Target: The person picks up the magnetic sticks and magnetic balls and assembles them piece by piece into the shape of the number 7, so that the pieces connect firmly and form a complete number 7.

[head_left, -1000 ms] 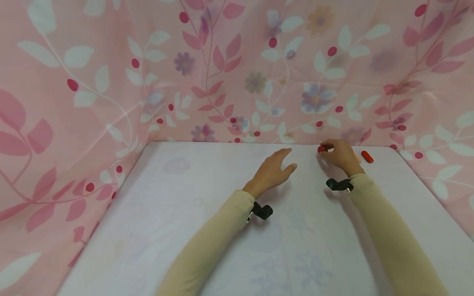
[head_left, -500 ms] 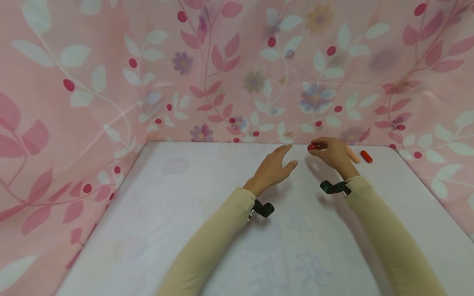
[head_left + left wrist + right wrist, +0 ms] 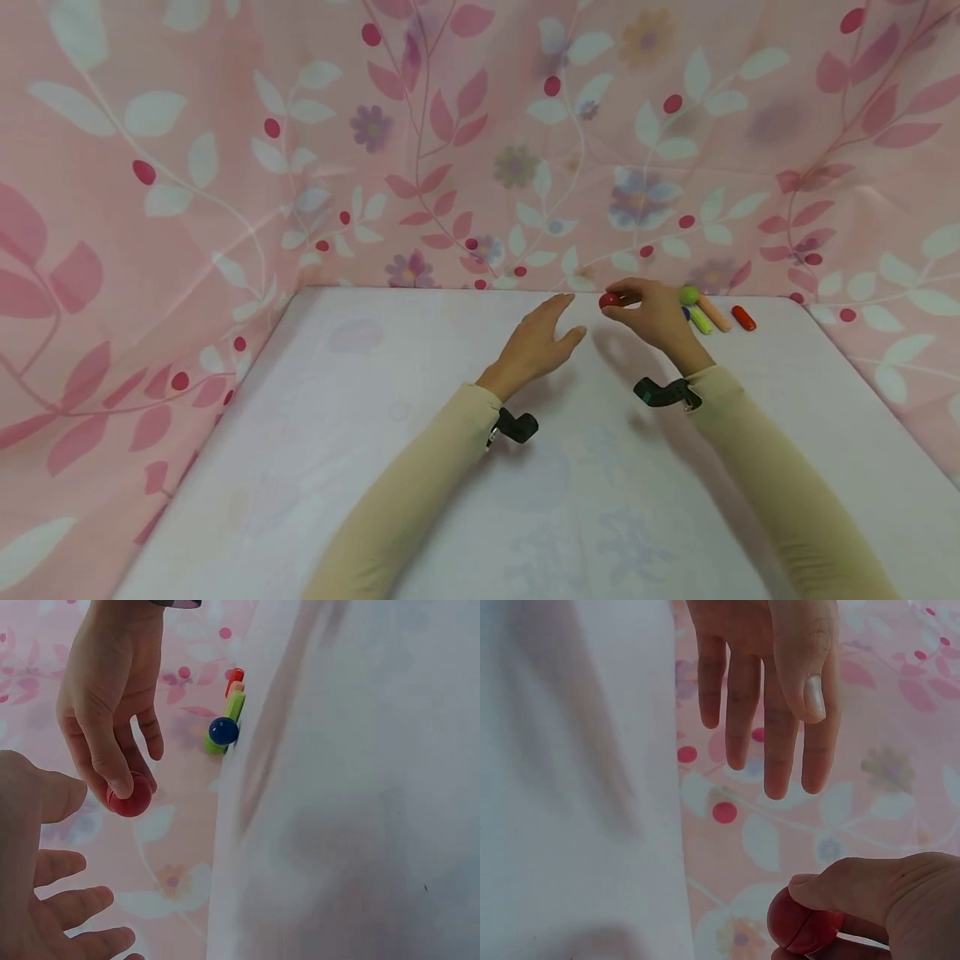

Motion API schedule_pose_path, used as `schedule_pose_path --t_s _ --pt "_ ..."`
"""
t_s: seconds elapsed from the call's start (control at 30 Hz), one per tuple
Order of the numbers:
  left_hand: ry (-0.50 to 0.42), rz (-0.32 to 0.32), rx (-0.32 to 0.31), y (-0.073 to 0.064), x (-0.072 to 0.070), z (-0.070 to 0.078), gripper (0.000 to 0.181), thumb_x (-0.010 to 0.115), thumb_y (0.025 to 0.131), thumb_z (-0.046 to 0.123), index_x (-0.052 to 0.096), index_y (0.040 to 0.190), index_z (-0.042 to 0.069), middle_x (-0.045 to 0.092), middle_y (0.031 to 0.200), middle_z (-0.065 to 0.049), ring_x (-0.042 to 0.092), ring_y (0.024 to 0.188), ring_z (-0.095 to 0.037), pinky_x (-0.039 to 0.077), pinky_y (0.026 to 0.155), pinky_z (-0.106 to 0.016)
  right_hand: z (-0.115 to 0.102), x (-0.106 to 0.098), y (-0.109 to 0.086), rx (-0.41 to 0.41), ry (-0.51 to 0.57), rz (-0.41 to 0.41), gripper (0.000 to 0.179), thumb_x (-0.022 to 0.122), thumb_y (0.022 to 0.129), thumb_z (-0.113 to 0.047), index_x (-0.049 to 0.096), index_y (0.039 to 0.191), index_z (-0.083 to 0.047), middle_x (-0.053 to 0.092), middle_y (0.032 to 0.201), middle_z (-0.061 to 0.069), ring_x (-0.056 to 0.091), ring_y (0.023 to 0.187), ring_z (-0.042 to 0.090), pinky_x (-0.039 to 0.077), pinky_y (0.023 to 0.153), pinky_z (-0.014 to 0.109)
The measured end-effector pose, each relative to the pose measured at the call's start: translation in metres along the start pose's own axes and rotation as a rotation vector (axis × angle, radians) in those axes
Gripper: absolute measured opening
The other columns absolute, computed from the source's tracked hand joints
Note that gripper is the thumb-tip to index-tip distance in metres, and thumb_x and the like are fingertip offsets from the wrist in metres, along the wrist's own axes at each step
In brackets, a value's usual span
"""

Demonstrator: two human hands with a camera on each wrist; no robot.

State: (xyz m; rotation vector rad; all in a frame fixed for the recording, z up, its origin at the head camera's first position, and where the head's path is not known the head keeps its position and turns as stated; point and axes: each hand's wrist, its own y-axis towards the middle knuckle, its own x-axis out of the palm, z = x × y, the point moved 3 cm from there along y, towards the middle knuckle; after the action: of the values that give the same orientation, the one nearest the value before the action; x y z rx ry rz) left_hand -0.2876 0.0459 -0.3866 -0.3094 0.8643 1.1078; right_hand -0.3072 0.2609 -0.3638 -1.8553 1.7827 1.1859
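Note:
A small red ball (image 3: 609,302) is pinched between the thumb and fingers of my right hand (image 3: 656,318), held above the back of the white table. A dark seam line runs across the ball (image 3: 795,924) in the right wrist view. My left hand (image 3: 527,348) hovers to the left of it, holding nothing, with thumb and fingers apart and fairly straight. A gap separates its fingertips from the ball. In the left wrist view, the right hand (image 3: 112,697) reaches down from above with the ball at its fingertips.
Behind the right hand, at the back right, lie a green ball (image 3: 689,296), a blue ball (image 3: 223,731), a light green stick (image 3: 701,321), a peach stick (image 3: 714,314) and a red rounded stick (image 3: 743,317). Floral pink cloth (image 3: 480,150) hangs along the table's back edge.
My right hand has moved left with the red ball, closer to the left hand, uncovering the green ball and sticks behind it. The left hand has drifted slightly left.

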Motion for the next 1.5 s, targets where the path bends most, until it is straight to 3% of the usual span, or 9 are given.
schedule_pose_path --t_s 0.73,1.17,1.5 --pt "0.038 0.073 0.000 -0.045 -0.046 -0.045 0.064 0.060 0.105 0.038 0.040 0.161 0.013 0.038 0.164 -0.007 0.032 0.151 -0.025 0.024 0.122 -0.044 -0.051 0.041 -0.002 -0.017 0.103 -0.041 0.035 0.084 0.090 -0.019 0.073 0.119 -0.003 0.075 0.106 0.013 0.072 0.096 0.030 0.057 0.076 0.044" --pt "-0.044 0.138 -0.064 -0.064 -0.061 -0.061 0.062 0.063 0.104 0.036 0.044 0.159 0.015 0.044 0.160 -0.006 0.036 0.149 -0.022 0.028 0.121 -0.042 -0.063 0.072 -0.006 -0.035 0.177 -0.038 0.033 0.087 0.088 -0.022 0.076 0.114 -0.007 0.075 0.102 0.007 0.071 0.091 0.025 0.053 0.075 0.042" --pt "-0.041 0.182 -0.160 -0.075 -0.075 -0.090 0.060 0.065 0.101 0.028 0.048 0.156 0.014 0.047 0.158 -0.008 0.039 0.147 -0.027 0.030 0.120 -0.046 -0.064 0.109 -0.005 -0.047 0.215 -0.064 0.031 0.087 0.087 -0.020 0.075 0.112 -0.007 0.075 0.101 0.004 0.070 0.087 0.022 0.056 0.076 0.040"
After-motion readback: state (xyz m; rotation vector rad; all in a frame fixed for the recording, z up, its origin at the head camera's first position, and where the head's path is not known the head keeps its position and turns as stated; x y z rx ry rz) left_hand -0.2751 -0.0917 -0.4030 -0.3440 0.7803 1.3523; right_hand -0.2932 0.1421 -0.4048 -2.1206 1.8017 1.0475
